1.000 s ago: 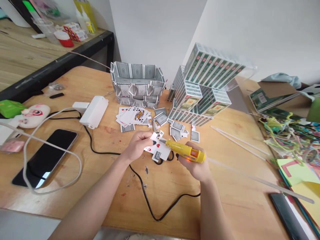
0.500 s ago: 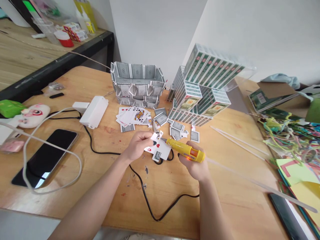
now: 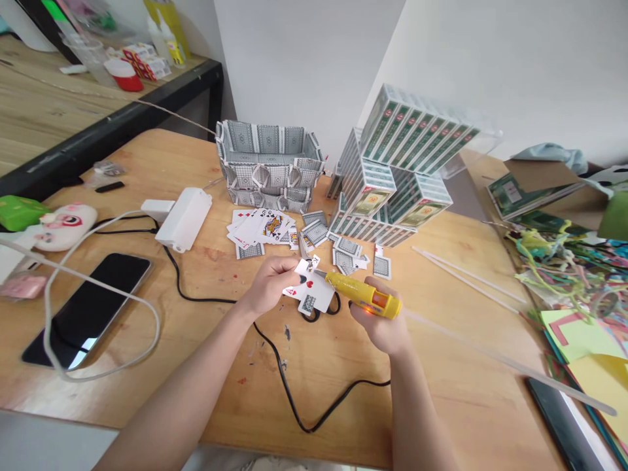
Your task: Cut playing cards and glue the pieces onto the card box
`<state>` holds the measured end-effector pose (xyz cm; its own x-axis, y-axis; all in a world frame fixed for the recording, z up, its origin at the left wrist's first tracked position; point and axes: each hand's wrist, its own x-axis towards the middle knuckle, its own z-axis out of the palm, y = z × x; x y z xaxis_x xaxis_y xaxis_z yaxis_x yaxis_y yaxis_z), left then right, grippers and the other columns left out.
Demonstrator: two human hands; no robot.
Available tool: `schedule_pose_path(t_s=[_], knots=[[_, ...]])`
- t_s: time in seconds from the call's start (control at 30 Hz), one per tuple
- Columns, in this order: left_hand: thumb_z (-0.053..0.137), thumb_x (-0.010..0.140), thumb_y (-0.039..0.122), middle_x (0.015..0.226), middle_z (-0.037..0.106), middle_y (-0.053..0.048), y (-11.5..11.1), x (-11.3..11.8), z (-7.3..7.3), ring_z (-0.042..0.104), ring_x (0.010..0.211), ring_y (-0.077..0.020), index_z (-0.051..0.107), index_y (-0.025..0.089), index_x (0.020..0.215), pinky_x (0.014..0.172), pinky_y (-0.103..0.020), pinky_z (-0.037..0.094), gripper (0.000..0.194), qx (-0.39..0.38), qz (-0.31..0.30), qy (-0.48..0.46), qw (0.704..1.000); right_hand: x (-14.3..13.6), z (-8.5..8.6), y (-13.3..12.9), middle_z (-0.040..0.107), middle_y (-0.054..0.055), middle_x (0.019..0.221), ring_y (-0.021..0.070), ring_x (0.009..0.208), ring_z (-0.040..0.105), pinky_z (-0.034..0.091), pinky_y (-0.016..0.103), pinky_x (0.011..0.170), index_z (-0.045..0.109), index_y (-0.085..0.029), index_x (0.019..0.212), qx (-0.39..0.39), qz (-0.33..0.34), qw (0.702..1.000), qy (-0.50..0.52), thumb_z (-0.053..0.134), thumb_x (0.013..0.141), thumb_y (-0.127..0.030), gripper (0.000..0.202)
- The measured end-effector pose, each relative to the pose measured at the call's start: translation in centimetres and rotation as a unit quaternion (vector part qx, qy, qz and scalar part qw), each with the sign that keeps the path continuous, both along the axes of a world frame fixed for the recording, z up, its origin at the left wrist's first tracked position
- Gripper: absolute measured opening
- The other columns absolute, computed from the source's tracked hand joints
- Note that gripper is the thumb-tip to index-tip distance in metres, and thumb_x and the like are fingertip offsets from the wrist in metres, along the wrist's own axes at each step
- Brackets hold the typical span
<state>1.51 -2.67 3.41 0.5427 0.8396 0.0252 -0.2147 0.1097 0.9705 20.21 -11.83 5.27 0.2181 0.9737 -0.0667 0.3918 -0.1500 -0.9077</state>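
Between thumb and fingers, my left hand (image 3: 271, 282) pinches a small folded playing card (image 3: 303, 267). My right hand (image 3: 384, 324) is wrapped round a yellow glue gun (image 3: 363, 294), whose nozzle points left and ends close to that card. Under the nozzle lie some loose cards (image 3: 321, 294) with red hearts, over the black scissor handles (image 3: 335, 307). Behind my hands are a spread pile of cards (image 3: 260, 226) and several folded pieces (image 3: 346, 252). A basket made of folded cards (image 3: 272, 167) stands at the back.
Stacked card boxes (image 3: 392, 170) stand at back right. A black cable (image 3: 289, 392) loops across the table front. On the left lie a phone (image 3: 93, 307), a white cable and a white power block (image 3: 185, 219). Clear glue sticks (image 3: 468, 281) and coloured strings (image 3: 564, 261) are on the right.
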Motion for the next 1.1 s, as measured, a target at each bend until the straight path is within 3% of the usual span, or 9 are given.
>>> schedule_pose_path(t_s=[0.67,1.1], knots=[[0.049,0.061,0.013,0.049,0.028,0.004,0.2,0.1,-0.2,0.024,0.047,-0.0060,0.025,0.015,0.044,0.046,-0.025,0.018,0.029,0.012,0.013,-0.002,1.000,-0.3,0.4,-0.6,0.037,-0.007,0.053,0.0082,0.047,0.033,0.025,0.022,0.045,0.036,-0.021,0.060,-0.052,0.062,0.996,-0.041,0.050,0.058,-0.014,0.015],[0.049,0.062,0.013,0.049,0.026,0.005,0.1,0.1,-0.2,0.023,0.046,-0.0056,0.026,0.015,0.046,0.046,-0.025,0.017,0.029,0.019,0.014,0.005,1.000,-0.9,1.8,-1.0,0.030,-0.008,0.050,0.0080,0.045,0.029,0.023,0.021,0.044,0.028,-0.021,0.057,-0.043,0.098,0.986,-0.130,0.048,0.057,-0.013,0.022]])
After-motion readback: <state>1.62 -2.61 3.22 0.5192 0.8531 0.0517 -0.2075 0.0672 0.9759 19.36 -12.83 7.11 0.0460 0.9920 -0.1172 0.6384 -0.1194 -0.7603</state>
